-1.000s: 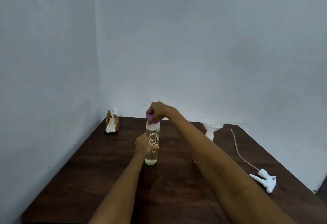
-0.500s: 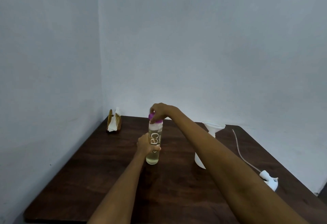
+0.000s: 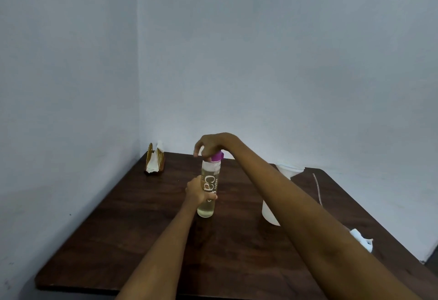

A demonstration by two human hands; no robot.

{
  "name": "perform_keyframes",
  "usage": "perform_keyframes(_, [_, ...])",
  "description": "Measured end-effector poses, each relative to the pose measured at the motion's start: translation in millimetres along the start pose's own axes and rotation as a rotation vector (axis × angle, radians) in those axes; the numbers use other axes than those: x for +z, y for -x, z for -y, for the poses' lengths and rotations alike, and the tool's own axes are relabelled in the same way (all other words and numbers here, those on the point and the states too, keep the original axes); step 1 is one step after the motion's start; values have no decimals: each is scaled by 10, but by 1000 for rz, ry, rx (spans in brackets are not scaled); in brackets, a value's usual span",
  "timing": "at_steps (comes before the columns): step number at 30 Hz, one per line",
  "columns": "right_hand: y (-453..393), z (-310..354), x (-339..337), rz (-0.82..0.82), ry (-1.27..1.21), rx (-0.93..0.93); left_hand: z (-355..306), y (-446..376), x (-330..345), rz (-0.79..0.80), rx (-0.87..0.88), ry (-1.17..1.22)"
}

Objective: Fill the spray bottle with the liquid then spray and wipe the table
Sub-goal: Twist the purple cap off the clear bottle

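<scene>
Clear bottle (image 3: pixel 208 190) of pale liquid upright near the middle of the dark table (image 3: pixel 113 233), long axis vertical, purple cap (image 3: pixel 216 157) on top. Left hand (image 3: pixel 197 191) wrapped round the mid-body from the left side, steadying. Right hand (image 3: pixel 212 144) directly above, fingers curled down onto the cap; likely mid-twist, cap not yet off by the look of it. Cap straight below the right hand, so a turn about the vertical axis and then a lift upward. White spray bottle (image 3: pixel 269 212) with funnel (image 3: pixel 288 169) in its neck just to the right, mostly hidden behind the right forearm; only its lower corner and the funnel rim visible. Spray head (image 3: pixel 361 239) lying near the right edge, partly covered by the arm, tube (image 3: pixel 317 188) trailing back. Napkin holder (image 3: pixel 155 161) in the far left corner. Exact finger contact on the cap hard to make out.
</scene>
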State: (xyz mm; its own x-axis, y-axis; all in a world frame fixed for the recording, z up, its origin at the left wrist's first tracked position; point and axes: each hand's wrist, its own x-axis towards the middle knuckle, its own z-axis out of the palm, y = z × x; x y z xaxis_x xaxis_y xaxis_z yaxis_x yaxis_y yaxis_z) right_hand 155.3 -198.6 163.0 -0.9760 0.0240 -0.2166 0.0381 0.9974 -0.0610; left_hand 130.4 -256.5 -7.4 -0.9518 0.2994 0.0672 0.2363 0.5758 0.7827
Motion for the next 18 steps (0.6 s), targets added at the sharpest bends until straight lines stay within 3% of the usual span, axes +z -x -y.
perform_keyframes(6, [-63,-81,177,-268,277,171,2,12,5,-6,-1,2])
perform_keyframes(12, [-25,-108,77,-97,59,84,-1,12,0,-6,-6,-4])
perform_keyframes(18, [-117,-247,127,-155,73,-85,12,30,1,-6,26,13])
